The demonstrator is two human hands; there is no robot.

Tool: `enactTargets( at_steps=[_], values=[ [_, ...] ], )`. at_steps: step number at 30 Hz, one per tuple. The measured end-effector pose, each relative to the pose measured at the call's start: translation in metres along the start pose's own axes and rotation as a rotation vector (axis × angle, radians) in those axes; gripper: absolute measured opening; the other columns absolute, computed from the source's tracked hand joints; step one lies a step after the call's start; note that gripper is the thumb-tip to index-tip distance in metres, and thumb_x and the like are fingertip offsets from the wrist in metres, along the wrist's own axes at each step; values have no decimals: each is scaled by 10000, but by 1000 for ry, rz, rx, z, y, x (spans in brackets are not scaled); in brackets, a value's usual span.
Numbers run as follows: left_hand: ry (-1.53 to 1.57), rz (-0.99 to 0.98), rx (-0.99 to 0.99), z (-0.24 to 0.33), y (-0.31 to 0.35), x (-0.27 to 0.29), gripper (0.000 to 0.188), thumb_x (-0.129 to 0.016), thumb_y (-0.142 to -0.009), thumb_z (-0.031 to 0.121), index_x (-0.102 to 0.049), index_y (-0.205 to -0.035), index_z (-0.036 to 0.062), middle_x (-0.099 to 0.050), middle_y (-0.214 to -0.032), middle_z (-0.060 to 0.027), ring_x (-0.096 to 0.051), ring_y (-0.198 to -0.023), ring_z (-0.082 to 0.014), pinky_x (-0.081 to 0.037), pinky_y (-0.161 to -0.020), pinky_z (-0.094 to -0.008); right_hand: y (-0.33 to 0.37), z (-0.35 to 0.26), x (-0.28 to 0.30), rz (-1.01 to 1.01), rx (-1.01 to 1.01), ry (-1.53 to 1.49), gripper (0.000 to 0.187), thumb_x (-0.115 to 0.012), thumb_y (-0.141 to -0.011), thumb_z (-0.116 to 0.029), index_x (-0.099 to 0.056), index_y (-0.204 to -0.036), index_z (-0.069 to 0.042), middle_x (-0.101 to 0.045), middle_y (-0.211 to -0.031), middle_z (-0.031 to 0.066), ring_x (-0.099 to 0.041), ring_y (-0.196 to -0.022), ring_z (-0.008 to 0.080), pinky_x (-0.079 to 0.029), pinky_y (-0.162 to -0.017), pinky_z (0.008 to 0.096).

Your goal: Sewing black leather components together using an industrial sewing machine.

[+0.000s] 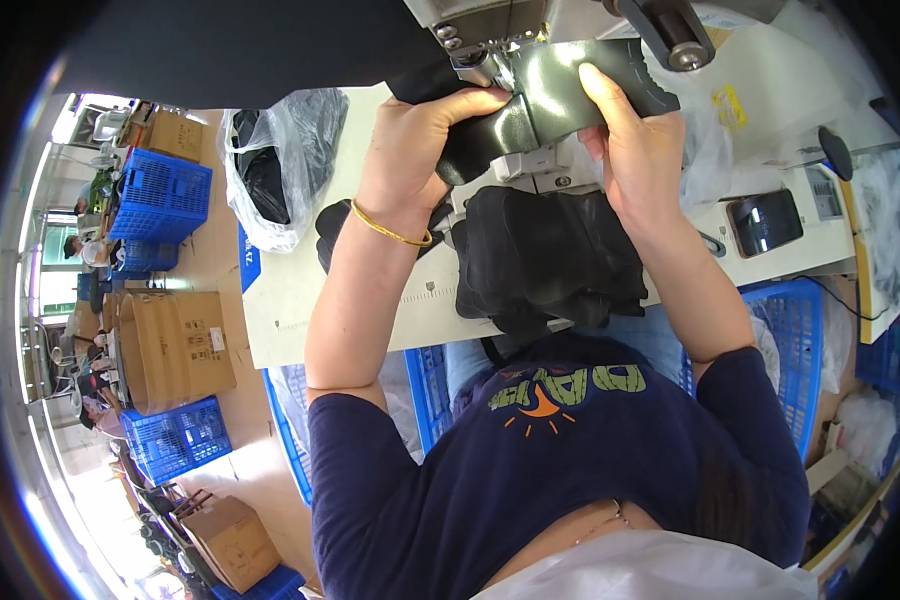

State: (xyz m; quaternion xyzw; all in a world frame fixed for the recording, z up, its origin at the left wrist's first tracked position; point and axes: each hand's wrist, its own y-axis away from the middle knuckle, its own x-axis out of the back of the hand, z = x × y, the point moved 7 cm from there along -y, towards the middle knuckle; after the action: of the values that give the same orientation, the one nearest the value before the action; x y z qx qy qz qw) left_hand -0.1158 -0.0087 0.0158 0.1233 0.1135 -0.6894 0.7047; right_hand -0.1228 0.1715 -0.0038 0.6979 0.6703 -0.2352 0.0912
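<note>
Both my hands hold a shiny black leather-like piece (560,95) under the head of a sewing machine (480,30). The needle and presser foot stand just above a seam line in it. My left hand (410,145) grips its left part, thumb on top pointing at the seam, fingers mostly hidden beneath. At the right part my right hand (635,140) pinches it, thumb above and fingers below. Between my forearms, at the table's near edge, lies a stack of black cut pieces (550,250).
On the white table (360,310) a clear plastic bag (315,140) with black pieces lies at left. A phone (765,222) rests at right. Blue crates (790,340) stand below the near edge. Cardboard boxes (175,350), more crates and people are off to the left.
</note>
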Motion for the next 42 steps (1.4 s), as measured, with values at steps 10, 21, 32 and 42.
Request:
enactTargets(
  at_steps=[10, 21, 32, 42],
  values=[
    [48, -19, 59, -3, -8, 9, 150, -632, -764, -82, -662, -911, -76, -673, -886, -130, -662, -787, -205, -551, -721, -297, -6, 3, 3, -13, -3, 54, 140, -676, -842, -106, -677, -872, 31, -621, -714, 57, -484, -527, 91, -339, -455, 221],
    [302, -124, 149, -10, -2, 13, 216, -539, -881, 63, -608, -1034, -73, -659, -944, -127, -658, -821, -206, -547, -755, -315, -9, 0, 1, -49, -12, 37, 146, -690, -834, -111, -677, -898, 19, -615, -718, 41, -496, -542, 88, -344, -458, 213],
    [20, -143, 184, -12, 26, 12, 246, -541, -749, -78, -603, -985, -44, -667, -948, -113, -658, -842, -199, -539, -768, -330, 23, -8, 6, 0, -129, 236, 170, -665, -832, -169, -655, -824, 0, -626, -698, 40, -542, -526, 89, -392, -433, 224],
    [209, -35, 175, -43, 75, 0, 218, -645, -770, -63, -655, -979, -3, -683, -952, -82, -656, -860, -158, -520, -801, -272, 77, 15, 4, -144, -209, 87, 199, -675, -852, -145, -619, -1009, -37, -640, -881, 23, -603, -713, 70, -498, -538, 205]
  ],
)
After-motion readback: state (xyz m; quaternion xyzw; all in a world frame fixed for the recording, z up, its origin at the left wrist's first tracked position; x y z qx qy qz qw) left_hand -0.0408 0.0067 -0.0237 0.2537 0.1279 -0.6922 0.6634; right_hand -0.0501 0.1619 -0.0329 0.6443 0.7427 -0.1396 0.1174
